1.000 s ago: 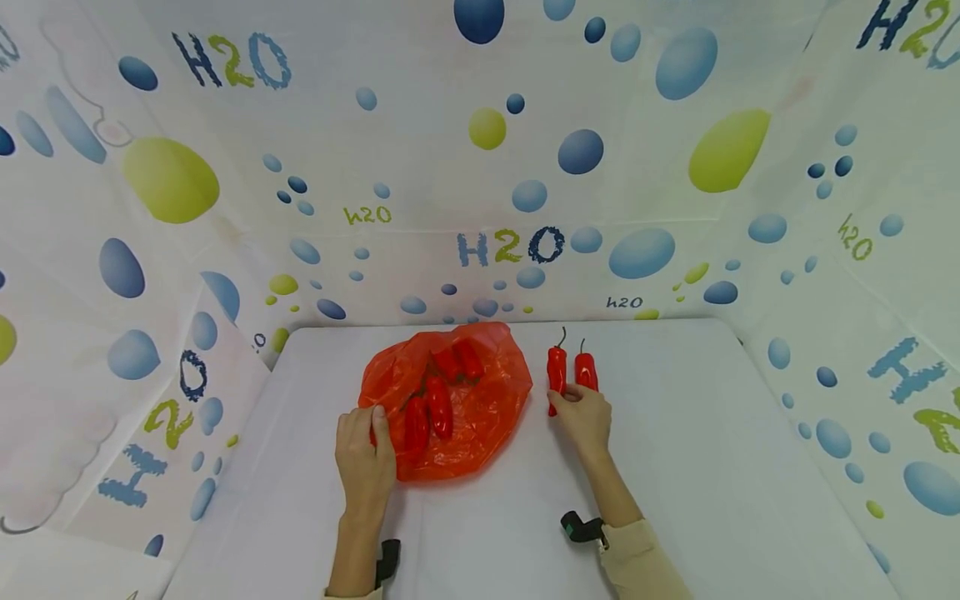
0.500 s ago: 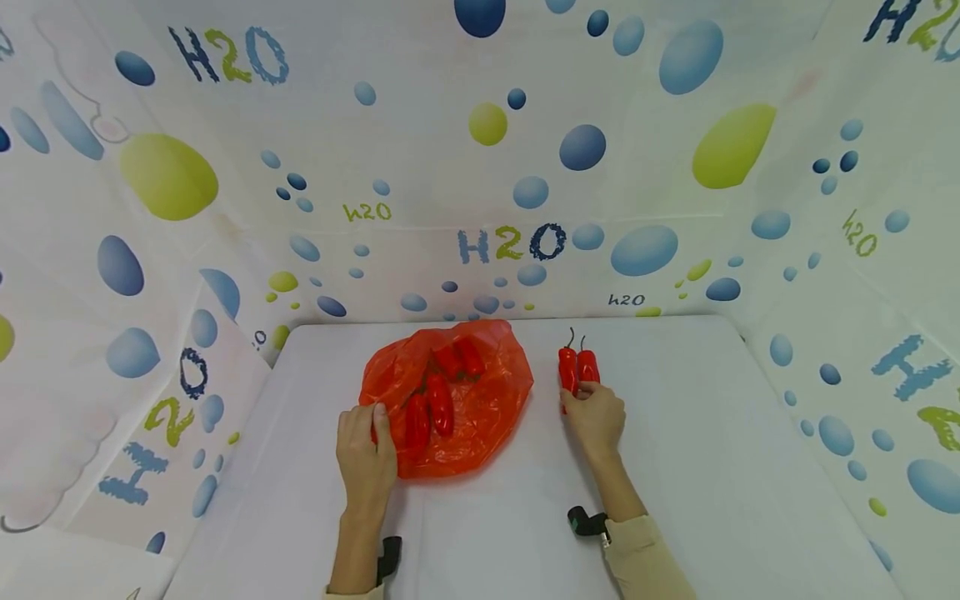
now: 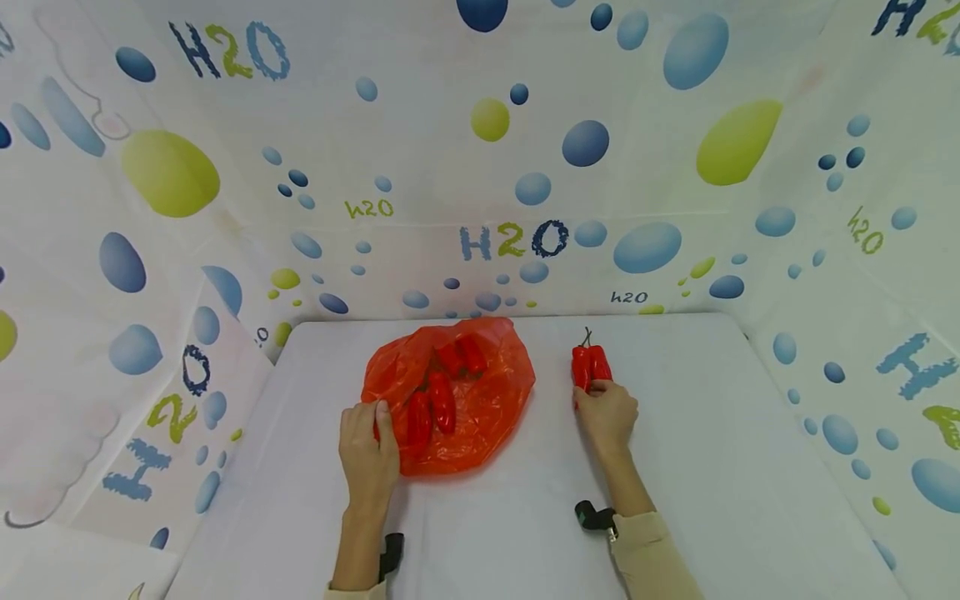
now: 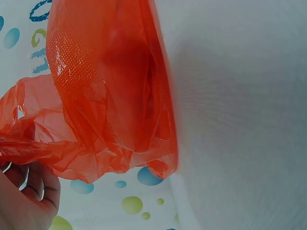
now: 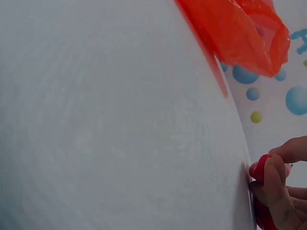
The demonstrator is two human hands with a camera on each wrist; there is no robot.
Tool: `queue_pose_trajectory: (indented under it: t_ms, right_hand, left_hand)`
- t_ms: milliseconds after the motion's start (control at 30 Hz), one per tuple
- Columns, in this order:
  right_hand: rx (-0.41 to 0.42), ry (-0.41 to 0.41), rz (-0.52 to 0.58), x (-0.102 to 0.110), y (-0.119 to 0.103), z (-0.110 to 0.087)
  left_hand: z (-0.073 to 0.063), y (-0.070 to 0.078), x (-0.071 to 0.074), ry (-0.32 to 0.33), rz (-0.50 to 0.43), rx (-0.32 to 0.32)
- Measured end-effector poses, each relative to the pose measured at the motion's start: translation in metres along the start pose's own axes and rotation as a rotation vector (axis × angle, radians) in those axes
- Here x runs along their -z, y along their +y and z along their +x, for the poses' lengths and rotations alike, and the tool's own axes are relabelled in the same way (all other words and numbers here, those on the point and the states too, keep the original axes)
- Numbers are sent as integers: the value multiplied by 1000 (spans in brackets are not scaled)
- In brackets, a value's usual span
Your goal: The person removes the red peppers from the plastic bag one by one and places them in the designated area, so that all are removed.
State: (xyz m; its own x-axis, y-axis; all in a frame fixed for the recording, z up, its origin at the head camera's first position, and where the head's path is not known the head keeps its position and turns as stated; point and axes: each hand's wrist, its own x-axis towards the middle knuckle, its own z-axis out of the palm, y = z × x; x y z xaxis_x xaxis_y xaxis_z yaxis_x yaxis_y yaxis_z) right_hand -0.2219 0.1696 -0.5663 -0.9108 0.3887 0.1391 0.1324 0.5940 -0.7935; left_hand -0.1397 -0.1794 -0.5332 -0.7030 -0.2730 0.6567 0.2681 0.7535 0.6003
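Note:
My left hand [image 3: 367, 454] pinches the near-left rim of a red plastic bag [image 3: 491, 421], its opening spread wide on the white table. Several red chili peppers [image 3: 442, 404] with green stems lie in the bag's mouth. To the right, my right hand [image 3: 609, 415] holds a glossy red chili pepper [image 3: 581, 365] by its lower end, between thumb and fingers. A second red pepper [image 3: 601, 363] lies right beside it, and their dark stems cross at the top. In the right wrist view, a rounded red pepper end [image 5: 261, 167] shows between the fingers, low at the tabletop.
The white table [image 3: 697, 467] reaches back to a wall sheet [image 3: 420, 150] printed with blue and green drops. More printed sheeting stands at both sides. Each wrist carries a small black camera, such as the right wrist's camera [image 3: 594, 516].
My right hand has slid the pepper rightward until it lies against the second one, which has shifted slightly right too. The left hand stays at the bag's rim.

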Motion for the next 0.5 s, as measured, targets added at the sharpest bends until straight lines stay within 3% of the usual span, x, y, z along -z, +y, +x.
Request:
queue_pose_trajectory:
  t_ms: [267,500]
  right_hand:
    - [0,26,-8,4,7,5]
    - [-54,-9,-23,8,9,7]
  left_hand:
    - [0,-1,-1,-8,13,-1]
    - [0,1,0,-4,16,-1]
